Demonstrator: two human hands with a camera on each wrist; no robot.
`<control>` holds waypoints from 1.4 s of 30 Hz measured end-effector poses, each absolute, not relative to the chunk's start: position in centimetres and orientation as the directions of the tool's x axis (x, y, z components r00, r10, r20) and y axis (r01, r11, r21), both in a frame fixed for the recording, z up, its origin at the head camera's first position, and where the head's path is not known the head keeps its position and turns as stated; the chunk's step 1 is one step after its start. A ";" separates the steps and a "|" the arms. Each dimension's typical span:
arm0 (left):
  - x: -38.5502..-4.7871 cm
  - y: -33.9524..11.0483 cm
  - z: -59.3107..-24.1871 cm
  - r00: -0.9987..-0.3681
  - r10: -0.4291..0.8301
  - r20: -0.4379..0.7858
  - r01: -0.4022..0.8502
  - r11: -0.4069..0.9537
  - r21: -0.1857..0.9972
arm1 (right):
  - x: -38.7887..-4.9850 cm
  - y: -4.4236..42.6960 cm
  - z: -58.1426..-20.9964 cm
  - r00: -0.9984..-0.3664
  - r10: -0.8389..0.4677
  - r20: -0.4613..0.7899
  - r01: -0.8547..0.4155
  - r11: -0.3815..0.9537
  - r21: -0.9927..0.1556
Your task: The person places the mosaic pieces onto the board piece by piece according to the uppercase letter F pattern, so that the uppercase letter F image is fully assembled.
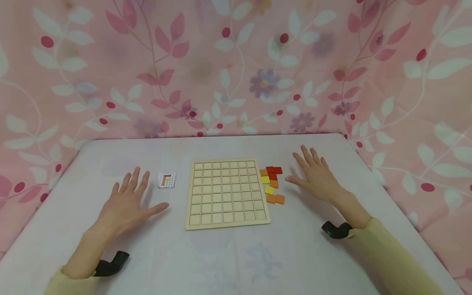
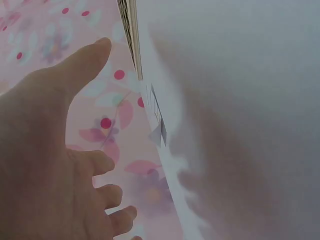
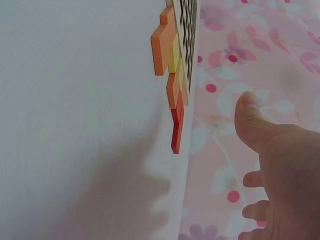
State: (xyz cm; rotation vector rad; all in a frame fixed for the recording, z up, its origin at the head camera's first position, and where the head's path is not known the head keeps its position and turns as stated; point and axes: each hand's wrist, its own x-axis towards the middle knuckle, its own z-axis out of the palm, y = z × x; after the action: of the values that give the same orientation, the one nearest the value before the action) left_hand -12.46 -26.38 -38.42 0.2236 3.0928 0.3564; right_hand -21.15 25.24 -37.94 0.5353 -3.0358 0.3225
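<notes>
Wooden board (image 1: 227,196), tiles (image 1: 274,184) between it and right grip (image 1: 317,178)

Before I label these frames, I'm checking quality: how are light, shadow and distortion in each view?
Head view: fairly even light, no obvious glare on the wooden grid board or patterned card; left wrist: dimmer, a broad soft shadow across the white tablecloth, the card too edge-on to read; right wrist: another soft shadow, the board squeezed into dark wavy stripes, the coloured square tiles clear.
</notes>
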 end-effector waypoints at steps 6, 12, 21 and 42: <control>-12.1 -25.0 -38.7 -0.982 0.181 -0.053 0.158 0.943 0.291 | -22.1 23.9 -38.1 -0.931 -0.354 0.090 -0.365 0.901 -0.236; -11.5 -23.4 -38.4 -0.973 0.218 -0.074 0.183 0.928 0.324 | -23.2 23.1 -38.1 -0.917 -0.381 0.117 -0.399 0.881 -0.255; -11.4 -21.7 -39.3 -0.948 0.292 -0.130 0.211 0.878 0.429 | -24.3 22.9 -39.0 -0.919 -0.379 0.107 -0.389 0.837 -0.384; -11.5 -20.4 -40.3 -0.898 0.419 -0.139 0.277 0.780 0.561 | -25.2 23.4 -41.7 -0.925 -0.348 0.150 -0.373 0.764 -0.526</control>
State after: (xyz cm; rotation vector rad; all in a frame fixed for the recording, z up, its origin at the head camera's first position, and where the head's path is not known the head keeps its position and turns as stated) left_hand -11.48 -20.43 -40.29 0.5411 2.7174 0.7978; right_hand -25.18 23.40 -41.67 0.5949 -2.9096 0.8819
